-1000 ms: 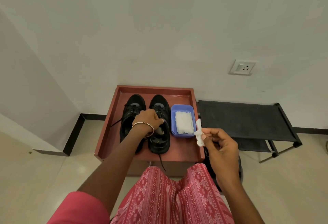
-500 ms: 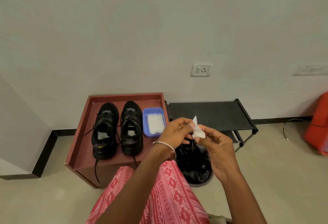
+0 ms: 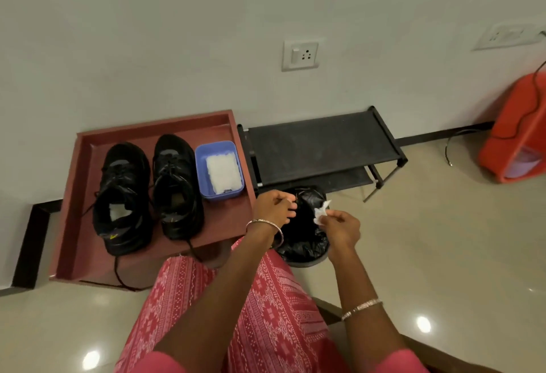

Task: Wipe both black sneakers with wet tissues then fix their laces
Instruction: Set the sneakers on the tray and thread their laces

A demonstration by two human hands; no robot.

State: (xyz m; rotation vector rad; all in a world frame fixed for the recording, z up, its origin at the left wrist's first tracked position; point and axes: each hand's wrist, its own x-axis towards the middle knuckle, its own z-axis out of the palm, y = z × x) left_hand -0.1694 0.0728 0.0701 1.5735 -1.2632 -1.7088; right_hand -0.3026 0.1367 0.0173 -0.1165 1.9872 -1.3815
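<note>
The right hand [image 3: 339,226] pinches a crumpled white wet tissue [image 3: 321,213] between thumb and fingertips, above a bin lined with a black bag [image 3: 307,239]. The left hand [image 3: 273,205] hovers just beside it with fingers loosely curled, holding nothing. Both black sneakers — left one [image 3: 124,198], right one [image 3: 177,186] — stand side by side on the red-brown tray table [image 3: 224,225], laces loose and trailing over its front edge. A blue tub [image 3: 219,170] of white tissues sits just right of them.
</note>
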